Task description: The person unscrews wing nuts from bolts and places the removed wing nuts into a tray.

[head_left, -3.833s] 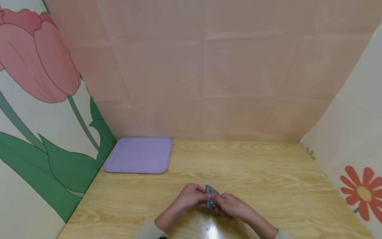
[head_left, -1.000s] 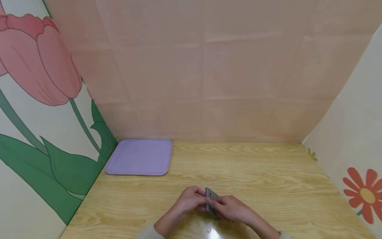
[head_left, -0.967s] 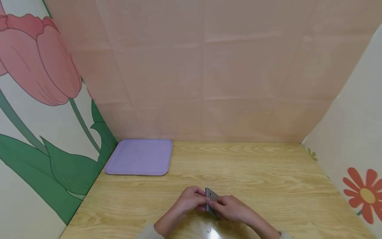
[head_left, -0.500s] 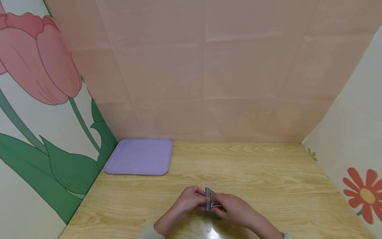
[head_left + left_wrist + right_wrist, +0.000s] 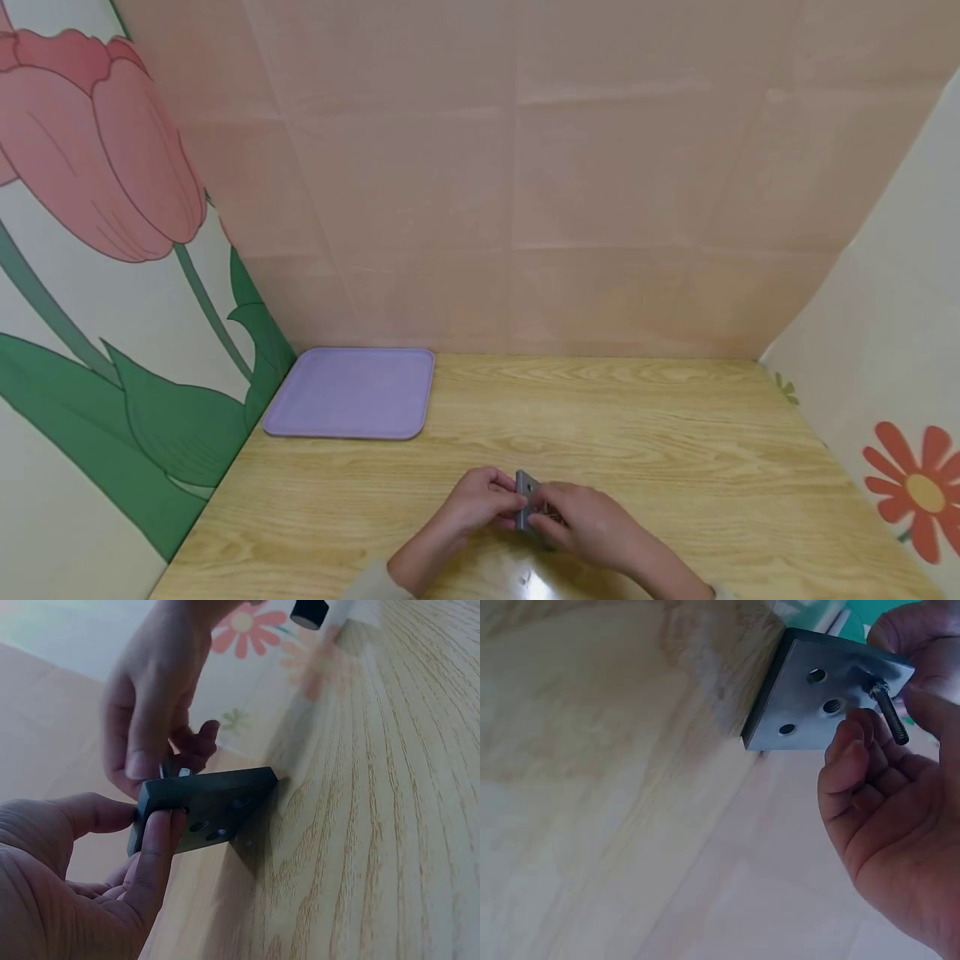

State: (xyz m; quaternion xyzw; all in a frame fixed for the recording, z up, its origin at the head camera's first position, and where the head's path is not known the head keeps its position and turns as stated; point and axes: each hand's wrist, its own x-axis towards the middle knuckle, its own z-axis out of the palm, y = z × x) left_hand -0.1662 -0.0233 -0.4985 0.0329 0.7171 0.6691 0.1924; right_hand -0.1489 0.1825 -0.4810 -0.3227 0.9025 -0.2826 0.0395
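A grey square metal plate [image 5: 802,697] with several round holes tilts on one corner at the tabletop. My left hand [image 5: 476,502] grips it near the opposite corner, thumb and fingers on its edge and face. From a corner hole sticks a threaded bolt [image 5: 894,720], with what looks like a nut [image 5: 877,688] close against the plate. Around the bolt my right hand [image 5: 592,523] has its thumb and fingers loosely bent. In the right wrist view a gap shows between these fingers and the shaft. The bolt's other end is covered by the left hand.
A lilac tray [image 5: 352,393] lies at the back left of the wood-grain table [image 5: 622,425]. A pinkish-brown sheet [image 5: 510,183] closes off the back. Flower-printed panels stand at the left [image 5: 127,333] and right [image 5: 885,358].
The plate and left hand have stayed in place. A second ago the right fingers covered the plate's lower part; they then drew back, showing the bolt, and have now closed in around it somewhat.
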